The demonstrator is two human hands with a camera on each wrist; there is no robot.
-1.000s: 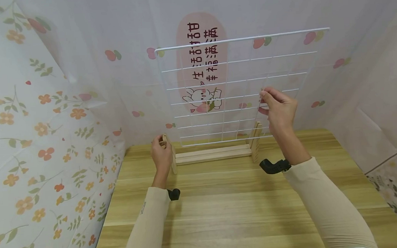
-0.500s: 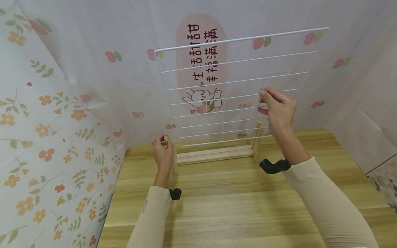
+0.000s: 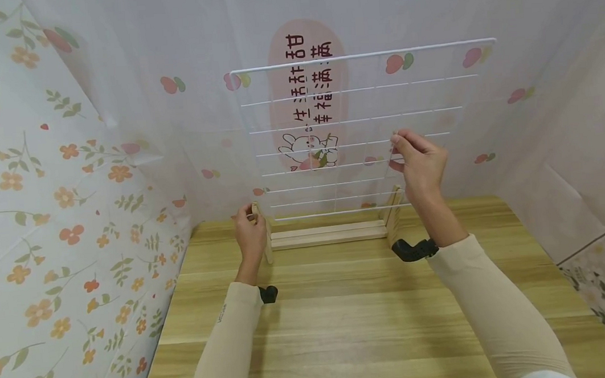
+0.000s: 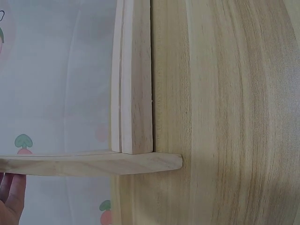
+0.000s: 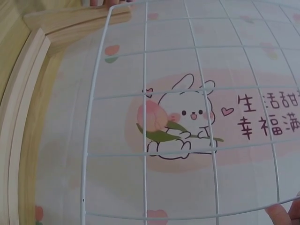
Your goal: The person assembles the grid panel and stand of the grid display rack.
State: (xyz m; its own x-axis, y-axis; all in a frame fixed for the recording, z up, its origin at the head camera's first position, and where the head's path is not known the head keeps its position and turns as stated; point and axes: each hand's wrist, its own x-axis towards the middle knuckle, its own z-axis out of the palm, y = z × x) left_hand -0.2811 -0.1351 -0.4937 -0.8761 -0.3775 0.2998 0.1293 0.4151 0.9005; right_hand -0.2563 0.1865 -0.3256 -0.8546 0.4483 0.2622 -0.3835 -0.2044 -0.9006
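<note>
A white wire grid panel stands tilted above the back of the table, in the grip of my right hand, whose thumb and fingers pinch its right side wire. Below it is a pale wooden stand, two uprights joined by a low crossbar. My left hand holds the top of the stand's left upright; in the left wrist view its fingertips touch that upright. The grid's lower edge looks close to the uprights in the head view, but whether it touches them I cannot tell.
The stand is on a wood-grain table, near its back edge. A pale cloth with fruit prints, a rabbit drawing and lettering hangs behind. To the left hangs a flowered cloth. Each wrist wears a black camera mount.
My right hand and the grid have shifted slightly left and up in the head view. The left hand and the stand have drifted a little to the right.
</note>
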